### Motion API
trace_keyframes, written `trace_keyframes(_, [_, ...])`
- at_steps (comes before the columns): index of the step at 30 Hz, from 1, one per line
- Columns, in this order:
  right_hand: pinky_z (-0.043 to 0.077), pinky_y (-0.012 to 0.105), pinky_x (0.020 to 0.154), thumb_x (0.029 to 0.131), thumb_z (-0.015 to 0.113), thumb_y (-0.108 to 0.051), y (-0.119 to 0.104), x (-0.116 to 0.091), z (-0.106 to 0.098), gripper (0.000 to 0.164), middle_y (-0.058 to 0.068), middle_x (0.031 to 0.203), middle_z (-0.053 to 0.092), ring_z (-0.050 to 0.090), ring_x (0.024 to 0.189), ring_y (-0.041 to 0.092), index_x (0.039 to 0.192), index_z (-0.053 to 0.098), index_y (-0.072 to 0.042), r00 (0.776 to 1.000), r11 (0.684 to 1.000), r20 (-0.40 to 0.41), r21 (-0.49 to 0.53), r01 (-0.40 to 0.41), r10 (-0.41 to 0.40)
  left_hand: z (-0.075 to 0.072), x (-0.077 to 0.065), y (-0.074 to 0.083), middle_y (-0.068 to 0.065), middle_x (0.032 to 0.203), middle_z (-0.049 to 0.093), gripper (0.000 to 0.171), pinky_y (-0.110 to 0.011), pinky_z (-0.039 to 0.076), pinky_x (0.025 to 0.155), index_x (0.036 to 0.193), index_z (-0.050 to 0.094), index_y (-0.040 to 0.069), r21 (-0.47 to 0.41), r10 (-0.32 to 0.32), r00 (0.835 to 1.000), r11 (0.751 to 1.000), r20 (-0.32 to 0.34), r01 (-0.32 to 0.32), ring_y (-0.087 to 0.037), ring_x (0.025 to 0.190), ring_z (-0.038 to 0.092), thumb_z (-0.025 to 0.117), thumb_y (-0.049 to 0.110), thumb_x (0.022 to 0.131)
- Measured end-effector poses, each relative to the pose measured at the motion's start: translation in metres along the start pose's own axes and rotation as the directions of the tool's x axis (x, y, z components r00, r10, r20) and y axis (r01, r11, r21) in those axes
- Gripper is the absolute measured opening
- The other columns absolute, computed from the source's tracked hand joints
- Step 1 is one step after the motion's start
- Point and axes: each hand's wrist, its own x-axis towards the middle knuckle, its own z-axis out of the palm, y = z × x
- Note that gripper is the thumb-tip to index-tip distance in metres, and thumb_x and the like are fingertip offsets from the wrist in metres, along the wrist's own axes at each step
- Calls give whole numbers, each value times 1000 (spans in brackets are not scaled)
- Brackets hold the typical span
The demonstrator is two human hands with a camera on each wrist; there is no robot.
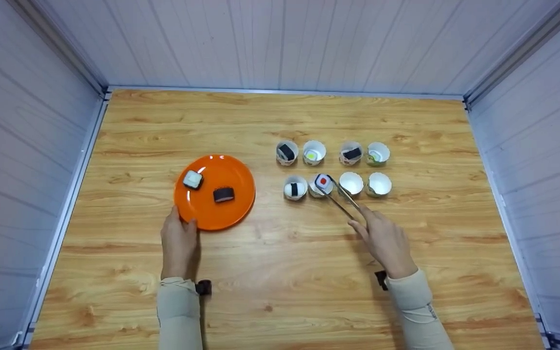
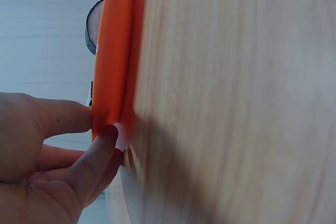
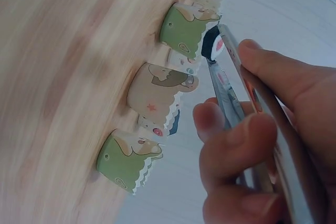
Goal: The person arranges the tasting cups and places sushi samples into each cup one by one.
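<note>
My right hand (image 1: 388, 243) grips metal tongs (image 1: 343, 206). Between their tips is a toy sushi roll (image 1: 323, 181) with a red centre, white around it and a dark wrap. It is at the mouth of a front-row paper cup (image 1: 320, 192); whether it touches the cup I cannot tell. In the right wrist view the roll (image 3: 211, 43) shows beside a green cup (image 3: 184, 30). Over at the left, my left hand (image 1: 179, 243) pinches the near rim of an orange plate (image 1: 217, 216), thumb above and fingers below. On that plate lie a white-topped sushi (image 1: 193, 179) and a dark-wrapped sushi (image 1: 223, 195).
Paper cups stand in two rows. Sushi pieces sit in the back-left cup (image 1: 287, 162), another back cup (image 1: 351, 146) and the front-left cup (image 1: 295, 197). Nothing shows inside the two right front cups (image 1: 351, 183). Pale panels (image 1: 280, 43) wall the table (image 1: 270, 272).
</note>
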Motion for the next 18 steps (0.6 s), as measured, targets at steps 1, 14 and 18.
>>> trace_keyframes(1, [41, 39, 41, 93, 73, -34, 0, 0, 0, 42, 1, 70, 53, 46, 51, 19, 127, 66, -10, 1000, 1000, 2, 2, -3, 3, 0, 0, 0, -22, 130, 56, 38, -49, 40, 107, 138, 47, -4, -3, -2, 1000, 1000, 3, 2, -34, 122, 53, 53, 1, 100])
trace_keyframes(14, [40, 41, 43, 96, 68, -38, -1, 2, 1, 38, -1, 70, 53, 48, 53, 20, 125, 67, -13, 1000, 1000, 4, 15, -7, 7, -1, 0, 1, -24, 126, 57, 36, -51, 42, 104, 134, 48, -6, 24, 19, 1000, 1000, -3, -19, -37, 118, 53, 54, 0, 99])
trace_keyframes(18, [38, 38, 42, 95, 68, -38, -5, 4, 0, 41, -3, 69, 50, 45, 52, 17, 128, 67, -14, 1000, 1000, -11, 21, -10, 10, -2, -1, 0, -23, 127, 56, 36, -51, 41, 105, 135, 48, -5, 16, 23, 1000, 1000, -4, -23, -36, 120, 53, 54, 1, 99])
